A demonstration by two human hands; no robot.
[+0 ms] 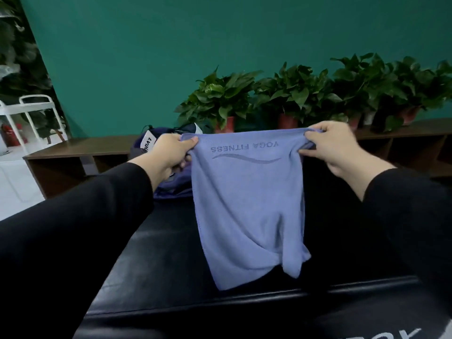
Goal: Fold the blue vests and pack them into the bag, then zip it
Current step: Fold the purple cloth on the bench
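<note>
Blue vest [247,204] stretched flat above the black table's [156,253] middle, hem pinched by left hand [168,155] and right hand [335,148] fingers curled round each corner, probably squaring it for folding, bag [146,145] waiting at far-left edge.

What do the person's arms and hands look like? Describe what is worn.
Both arms wear long, plain black sleeves reaching the wrists. The left hand and right hand are bare: no gloves, rings or watch show.
</note>
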